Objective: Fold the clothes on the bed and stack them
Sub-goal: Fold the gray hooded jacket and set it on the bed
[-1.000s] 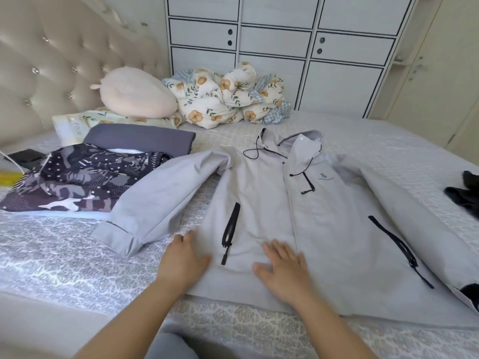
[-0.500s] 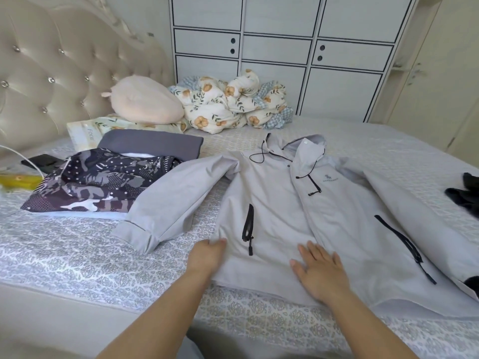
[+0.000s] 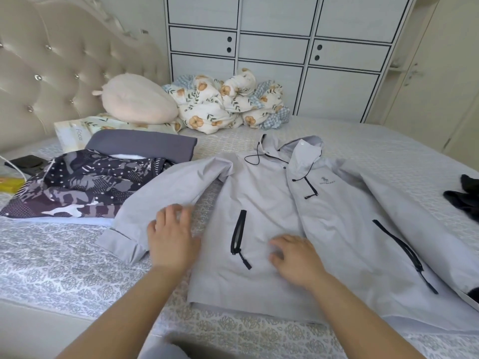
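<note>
Left grip (image 3: 172,239) loose, right grip (image 3: 295,257) flat on jacket (image 3: 272,203) | patterned bedspread (image 3: 51,255) | white wardrobe (image 3: 272,47)

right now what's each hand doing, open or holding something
Left hand: open, fingers spread by the sleeve of the grey jacket, gripping nothing.
Right hand: open, resting on the jacket front, fingers loosely bent.

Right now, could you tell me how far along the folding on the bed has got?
Done, it seems: a patterned garment and a grey one lie folded near the headboard, overlapping. In hand: the light grey jacket is spread flat, unfolded; the left hand reaches over its sleeve while the right hand rests on its front. Left: fold and stack the jacket, then the dark item at the right edge.
</note>
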